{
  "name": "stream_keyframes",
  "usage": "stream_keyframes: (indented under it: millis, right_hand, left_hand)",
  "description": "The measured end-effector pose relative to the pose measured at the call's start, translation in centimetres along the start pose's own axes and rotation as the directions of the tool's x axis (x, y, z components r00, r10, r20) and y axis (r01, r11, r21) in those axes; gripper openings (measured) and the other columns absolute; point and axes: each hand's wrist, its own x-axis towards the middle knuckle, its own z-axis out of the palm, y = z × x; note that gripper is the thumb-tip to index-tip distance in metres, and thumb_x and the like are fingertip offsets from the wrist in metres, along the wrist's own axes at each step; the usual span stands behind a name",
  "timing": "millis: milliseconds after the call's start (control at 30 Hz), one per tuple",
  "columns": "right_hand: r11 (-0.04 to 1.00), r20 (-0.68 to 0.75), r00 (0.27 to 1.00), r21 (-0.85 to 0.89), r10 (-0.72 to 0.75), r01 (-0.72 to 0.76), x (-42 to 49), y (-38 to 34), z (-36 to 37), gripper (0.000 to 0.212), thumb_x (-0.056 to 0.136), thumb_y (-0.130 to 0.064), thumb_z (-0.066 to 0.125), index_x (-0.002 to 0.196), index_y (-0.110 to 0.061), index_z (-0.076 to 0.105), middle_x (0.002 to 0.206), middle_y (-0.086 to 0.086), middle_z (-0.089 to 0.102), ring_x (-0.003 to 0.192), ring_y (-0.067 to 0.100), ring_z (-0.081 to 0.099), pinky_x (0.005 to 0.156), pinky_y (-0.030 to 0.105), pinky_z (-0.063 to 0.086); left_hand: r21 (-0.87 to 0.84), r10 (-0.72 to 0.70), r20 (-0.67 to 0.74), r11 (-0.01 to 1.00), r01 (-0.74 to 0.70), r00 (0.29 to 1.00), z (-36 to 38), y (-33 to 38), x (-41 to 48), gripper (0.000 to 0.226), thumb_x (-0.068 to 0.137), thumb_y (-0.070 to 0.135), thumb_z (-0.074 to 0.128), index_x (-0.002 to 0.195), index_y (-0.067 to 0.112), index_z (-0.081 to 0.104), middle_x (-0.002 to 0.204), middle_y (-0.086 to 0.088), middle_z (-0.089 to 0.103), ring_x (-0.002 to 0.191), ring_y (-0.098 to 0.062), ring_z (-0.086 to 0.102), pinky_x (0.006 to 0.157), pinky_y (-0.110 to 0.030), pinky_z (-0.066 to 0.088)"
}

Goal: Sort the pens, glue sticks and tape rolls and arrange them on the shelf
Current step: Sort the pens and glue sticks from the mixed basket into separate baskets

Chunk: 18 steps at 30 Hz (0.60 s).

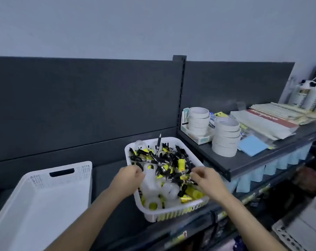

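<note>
Now the left hand (130,175) curls at the left rim of the white basket (172,139), the right hand (206,178) over its pens (171,157); whether either grips anything, I cannot tell.

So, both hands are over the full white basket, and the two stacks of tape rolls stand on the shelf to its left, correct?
Not quite: the head view shows the rear tape stack and the front tape stack on the shelf to the right of the full white basket, not its left. The left hand and right hand are indeed over it.
</note>
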Motion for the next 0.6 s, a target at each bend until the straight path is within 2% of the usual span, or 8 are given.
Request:
stream_keyframes:
  millis: [100,200,267,333,400,433,500,600]
  right_hand:
    - [0.996,0.015,0.996,-0.019,-0.084,0.084,4.0,0.7,0.1,0.025,0.09,-0.016,0.055,0.095,0.007,0.063,0.096,0.025,0.066,0.093,0.039,0.06,0.066,0.029,0.035]
    - [0.992,0.088,0.99,-0.053,-0.107,0.112,7.8,0.6,-0.7,0.035,0.092,-0.02,0.054,0.118,0.003,0.059,0.119,0.018,0.062,0.11,0.029,0.058,0.085,0.026,0.041]
    - [0.988,0.179,0.978,-0.082,-0.111,0.127,9.8,0.7,-1.2,0.043,0.094,-0.024,0.051,0.13,-0.002,0.049,0.128,0.015,0.056,0.116,0.026,0.054,0.09,0.027,0.041]
    - [0.982,0.281,0.954,-0.124,-0.103,0.143,11.8,0.9,-1.4,0.045,0.095,-0.027,0.049,0.131,0.001,0.045,0.13,0.017,0.053,0.117,0.028,0.053,0.092,0.031,0.042]
    - [0.981,0.359,0.929,-0.129,-0.092,0.147,13.2,0.8,-1.1,0.046,0.095,-0.028,0.049,0.129,0.003,0.044,0.131,0.019,0.052,0.12,0.031,0.05,0.096,0.035,0.04]
    - [0.982,0.393,0.916,-0.121,-0.086,0.145,13.8,0.8,-0.7,0.046,0.095,-0.03,0.049,0.128,0.003,0.044,0.13,0.019,0.052,0.12,0.03,0.05,0.095,0.035,0.04]
    - [0.981,0.441,0.893,-0.118,-0.09,0.157,15.0,0.7,0.3,0.046,0.095,-0.034,0.048,0.125,0.0,0.046,0.124,0.017,0.053,0.117,0.03,0.051,0.091,0.034,0.041]
    - [0.98,0.424,0.9,-0.112,-0.102,0.164,16.6,0.5,2.0,0.046,0.092,-0.038,0.05,0.115,0.002,0.052,0.117,0.018,0.058,0.111,0.032,0.052,0.096,0.04,0.042]
  left_hand:
    - [0.03,-0.059,-0.071,0.998,0.061,0.996,0.7,1.0,2.4,0.037,0.088,0.021,0.043,0.056,0.017,0.024,0.055,0.001,0.028,0.053,-0.016,0.027,0.052,-0.028,0.022]
    - [0.123,-0.174,-0.096,0.975,0.185,0.98,1.7,2.4,4.5,0.045,0.092,0.034,0.044,0.054,0.015,0.028,0.052,0.002,0.031,0.049,-0.015,0.031,0.047,-0.026,0.024]
    - [0.177,-0.27,-0.1,0.942,0.284,0.958,2.6,2.9,5.8,0.048,0.093,0.047,0.039,0.058,0.015,0.036,0.056,0.002,0.038,0.057,-0.017,0.041,0.053,-0.026,0.033]
    - [0.201,-0.36,-0.109,0.905,0.375,0.927,3.5,3.5,6.9,0.055,0.09,0.06,0.034,0.069,0.011,0.05,0.068,-0.002,0.05,0.074,-0.023,0.054,0.065,-0.029,0.041]
    - [0.194,-0.419,-0.148,0.876,0.442,0.896,4.0,4.2,7.7,0.058,0.086,0.066,0.033,0.074,0.014,0.057,0.077,-0.005,0.06,0.086,-0.025,0.06,0.07,-0.029,0.043]
    - [0.179,-0.441,-0.165,0.866,0.467,0.882,4.0,4.6,8.1,0.056,0.086,0.065,0.035,0.07,0.016,0.057,0.075,-0.003,0.061,0.084,-0.024,0.06,0.069,-0.028,0.043]
    - [0.14,-0.456,-0.213,0.861,0.488,0.864,4.0,5.2,9.0,0.046,0.086,0.055,0.042,0.059,0.018,0.045,0.064,0.004,0.053,0.074,-0.021,0.055,0.064,-0.027,0.039]
    - [0.11,-0.42,-0.295,0.877,0.467,0.858,4.1,5.3,10.8,0.031,0.088,0.036,0.043,0.067,0.013,0.045,0.067,0.0,0.054,0.073,-0.024,0.055,0.058,-0.027,0.036]
